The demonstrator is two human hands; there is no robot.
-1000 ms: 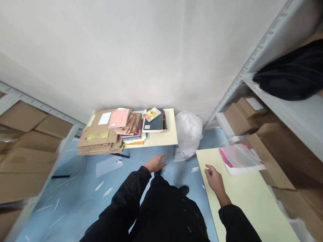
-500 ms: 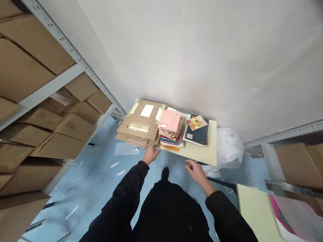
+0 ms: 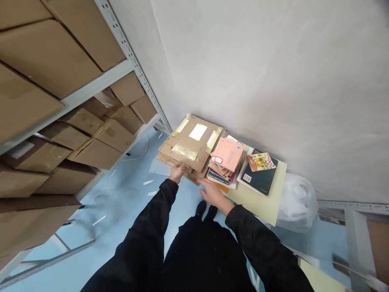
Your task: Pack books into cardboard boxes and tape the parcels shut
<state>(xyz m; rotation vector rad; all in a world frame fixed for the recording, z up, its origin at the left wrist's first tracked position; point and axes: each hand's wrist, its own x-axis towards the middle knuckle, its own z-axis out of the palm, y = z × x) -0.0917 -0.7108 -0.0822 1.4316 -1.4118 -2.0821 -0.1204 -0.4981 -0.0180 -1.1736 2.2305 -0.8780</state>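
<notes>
A stack of flattened cardboard boxes [image 3: 186,142], with yellowish tape and white labels on top, lies at the left end of a pale yellow board. My left hand [image 3: 177,173] is closed on the front edge of this stack. At its front right corner, my right hand [image 3: 212,194] touches the lower layers with its fingertips, thumb apart. Just beyond that hand rises a pile of books [image 3: 229,153] with a pink cover on top. Further right, a dark book [image 3: 259,178] carries a small colourful booklet [image 3: 261,162].
Shelves on the left hold many cardboard boxes [image 3: 97,146]. A pale wall [image 3: 243,73] stands behind the board [image 3: 275,198]. A white plastic bag [image 3: 298,202] sits at the board's right end. Paper scraps [image 3: 148,182] lie on the blue floor.
My right hand has come left to the front corner of the cardboard stack. The left hand stays at the stack's front edge, now further left along it. The view has turned left.
</notes>
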